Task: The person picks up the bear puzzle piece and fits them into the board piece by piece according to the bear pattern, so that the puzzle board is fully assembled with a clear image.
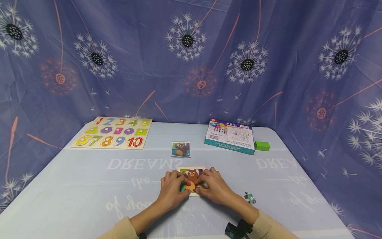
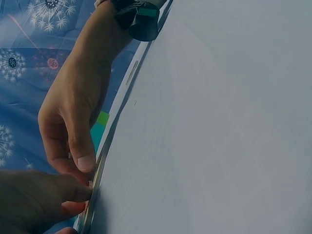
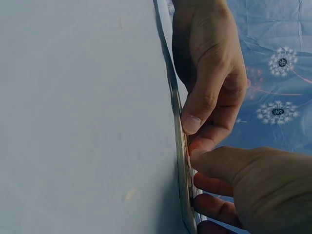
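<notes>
A small bear jigsaw puzzle [image 1: 192,174] lies in its pale-edged tray [image 1: 194,195] on the table, in the middle of the head view. My left hand [image 1: 172,188] is at its left side, thumb and forefinger curled onto an orange-bellied puzzle piece [image 1: 190,187]. From the right, my right hand [image 1: 216,187] meets the same area with thumb and forefinger bent against it. Both hands cover parts of the picture. In the wrist views the tray appears edge-on, low on the table, with the thumbs [image 3: 193,124] at its near edge. One loose puzzle piece [image 1: 250,198] lies beside my right forearm.
Behind the puzzle lies a matching bear picture card [image 1: 180,149]. A number-and-shape board [image 1: 102,138] is at the back left. A boxed bead set [image 1: 229,136] and a green block [image 1: 262,146] sit at the back right. A patterned curtain [image 1: 149,66] hangs behind the table.
</notes>
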`<action>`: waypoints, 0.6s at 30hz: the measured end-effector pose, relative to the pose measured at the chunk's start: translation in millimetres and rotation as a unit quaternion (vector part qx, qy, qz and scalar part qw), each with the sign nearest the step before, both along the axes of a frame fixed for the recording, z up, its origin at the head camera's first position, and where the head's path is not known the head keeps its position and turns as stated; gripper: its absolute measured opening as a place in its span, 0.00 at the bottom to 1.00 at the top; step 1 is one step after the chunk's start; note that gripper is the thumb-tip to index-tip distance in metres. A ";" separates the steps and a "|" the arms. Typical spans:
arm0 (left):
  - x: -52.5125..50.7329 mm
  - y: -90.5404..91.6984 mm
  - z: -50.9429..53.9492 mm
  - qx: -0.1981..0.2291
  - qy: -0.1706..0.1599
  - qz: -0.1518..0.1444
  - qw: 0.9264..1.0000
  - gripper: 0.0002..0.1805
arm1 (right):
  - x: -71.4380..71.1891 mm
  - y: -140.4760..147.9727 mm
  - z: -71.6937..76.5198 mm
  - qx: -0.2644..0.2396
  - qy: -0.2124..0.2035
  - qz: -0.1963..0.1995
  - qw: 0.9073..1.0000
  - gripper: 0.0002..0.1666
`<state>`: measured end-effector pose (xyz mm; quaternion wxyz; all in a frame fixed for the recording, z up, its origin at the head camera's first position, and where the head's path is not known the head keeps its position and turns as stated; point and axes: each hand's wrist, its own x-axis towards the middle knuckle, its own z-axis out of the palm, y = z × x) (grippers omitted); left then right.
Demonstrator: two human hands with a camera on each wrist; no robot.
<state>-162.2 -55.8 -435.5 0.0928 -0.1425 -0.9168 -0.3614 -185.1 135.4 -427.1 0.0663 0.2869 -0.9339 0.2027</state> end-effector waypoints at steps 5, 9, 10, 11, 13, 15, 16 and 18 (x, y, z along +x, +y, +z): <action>0.8 0.5 -0.7 0.003 0.000 0.003 1.000 0.06 | 0.3 -0.1 -0.1 -0.001 0.007 0.002 1.000 0.08; 0.9 0.4 -0.7 -0.002 0.010 0.003 1.000 0.06 | 0.4 -0.4 0.2 0.002 0.007 0.001 1.000 0.08; 0.9 0.4 -0.7 -0.002 0.010 0.003 1.000 0.06 | 0.6 -0.5 0.4 0.002 0.006 0.001 1.000 0.08; 0.9 0.4 -0.3 -0.002 0.010 0.003 1.000 0.06 | 0.7 -0.5 0.5 0.002 0.006 0.001 1.000 0.08; 0.8 0.4 -0.1 -0.003 0.006 0.003 1.000 0.06 | 1.0 -0.6 0.6 0.001 0.005 0.000 1.000 0.08; 0.9 0.5 0.7 -0.005 0.003 0.003 1.000 0.06 | 1.1 -0.6 0.5 0.001 0.006 0.000 1.000 0.08; 1.0 0.5 0.9 -0.005 0.000 0.003 1.000 0.06 | 1.2 -0.6 0.5 0.001 0.007 0.000 1.000 0.08; 0.8 0.6 0.7 -0.008 0.003 0.002 1.000 0.06 | 1.1 -0.3 0.3 -0.001 0.008 0.000 1.000 0.08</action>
